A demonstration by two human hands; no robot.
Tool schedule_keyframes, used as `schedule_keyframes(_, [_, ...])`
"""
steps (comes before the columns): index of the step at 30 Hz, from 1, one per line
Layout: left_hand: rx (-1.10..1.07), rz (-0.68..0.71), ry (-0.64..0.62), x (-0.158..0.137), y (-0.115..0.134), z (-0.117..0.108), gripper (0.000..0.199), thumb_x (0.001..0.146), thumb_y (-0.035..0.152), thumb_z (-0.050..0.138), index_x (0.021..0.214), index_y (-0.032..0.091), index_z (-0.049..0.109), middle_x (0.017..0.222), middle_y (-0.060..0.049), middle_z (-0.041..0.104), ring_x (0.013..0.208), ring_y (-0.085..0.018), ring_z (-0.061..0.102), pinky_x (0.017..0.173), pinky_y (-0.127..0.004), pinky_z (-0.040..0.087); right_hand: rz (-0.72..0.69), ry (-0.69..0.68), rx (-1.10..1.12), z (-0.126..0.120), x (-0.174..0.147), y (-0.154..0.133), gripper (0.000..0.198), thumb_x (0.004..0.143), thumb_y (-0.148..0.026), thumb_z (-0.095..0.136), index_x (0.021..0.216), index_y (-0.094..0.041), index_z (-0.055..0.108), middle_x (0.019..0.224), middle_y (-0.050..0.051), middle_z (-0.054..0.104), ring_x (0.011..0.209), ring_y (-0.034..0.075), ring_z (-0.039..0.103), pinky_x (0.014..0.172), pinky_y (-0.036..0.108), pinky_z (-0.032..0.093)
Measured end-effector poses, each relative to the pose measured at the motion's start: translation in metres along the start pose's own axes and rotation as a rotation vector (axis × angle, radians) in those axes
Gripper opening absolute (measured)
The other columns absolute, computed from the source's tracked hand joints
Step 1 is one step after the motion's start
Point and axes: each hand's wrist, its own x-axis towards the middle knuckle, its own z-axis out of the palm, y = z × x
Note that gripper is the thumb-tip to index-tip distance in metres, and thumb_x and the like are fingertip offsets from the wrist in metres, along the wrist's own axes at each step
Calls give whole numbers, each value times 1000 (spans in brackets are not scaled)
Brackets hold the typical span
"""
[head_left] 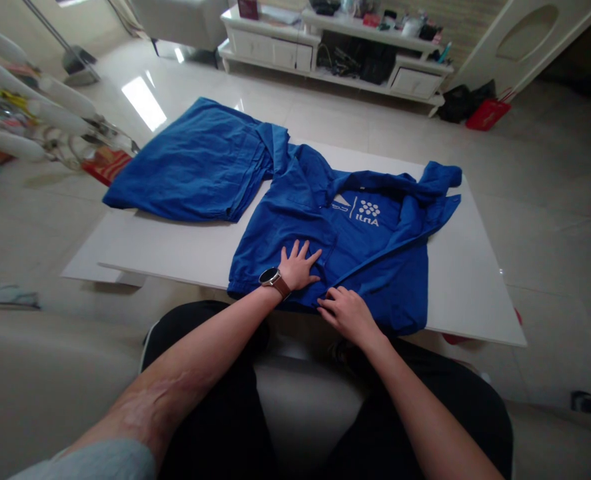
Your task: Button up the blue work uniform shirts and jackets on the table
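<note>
A blue jacket (280,220) lies spread on the white table, its front parted so that the inside with white mirrored lettering shows. My left hand (300,267), with a watch (270,276) on its wrist, rests flat on the jacket's left front panel, fingers spread. Close beside it, at the near hem, my right hand (348,313) has its fingers curled together on the edge of the jacket's front opening. One sleeve reaches the folded blue cloth (190,163) at the left; whether that is a separate garment is hard to see.
The white table (468,280) extends past the jacket on the right. Across the tiled floor stands a white TV cabinet (270,50) with several small items on top. A red bag (488,113) sits by its right end. A blurred white rack (50,100) is at the left.
</note>
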Motion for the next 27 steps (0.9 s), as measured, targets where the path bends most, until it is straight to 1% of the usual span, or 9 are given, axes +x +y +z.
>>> schedule_keyframes(4, [5,5,2,1,0,2,85,91,61,58,163,34,22,173,-12,11,158,-42,6,121,-71,16,30,31,45,7,1,-1,17,99,-29,62,107,-24,76,100,7,68,95,22,57,74,33,42])
schedule_keyframes(8, [10,8,12,1,0,4,85,91,61,59,163,34,23,173,-13,12,158,-42,7,120,-71,17,31,28,102,10,2,0,15,95,-24,66,107,-23,74,102,6,69,97,22,58,79,33,44])
schedule_keyframes(12, [9,15,22,0,1,4,85,91,60,59,163,32,24,172,-15,13,158,-42,8,120,-71,17,26,11,127,10,2,1,14,95,-24,67,105,-22,75,102,6,69,97,22,59,80,34,46])
schedule_keyframes(17, [6,2,6,-2,2,0,84,91,59,59,163,33,24,173,-12,12,158,-41,6,121,-70,16,11,18,134,9,2,1,17,96,-25,64,108,-23,76,100,7,67,95,21,58,80,33,47])
schedule_keyframes(20, [2,4,-1,-2,3,0,84,91,57,60,163,32,24,173,-13,12,158,-42,6,120,-71,16,-3,27,142,7,2,1,19,97,-27,62,109,-23,76,98,7,66,94,21,58,79,33,47])
schedule_keyframes(23, [-5,11,-13,0,3,2,90,89,57,62,164,29,22,173,-16,9,157,-46,3,120,-72,13,0,39,151,6,3,1,18,98,-27,61,107,-23,76,97,7,66,93,20,57,80,32,47])
schedule_keyframes(27, [-44,30,-41,0,5,-2,105,80,62,70,164,22,19,172,-21,5,156,-49,-1,121,-70,11,11,44,162,7,2,1,20,100,-25,57,100,-22,77,96,7,66,92,20,57,79,32,47])
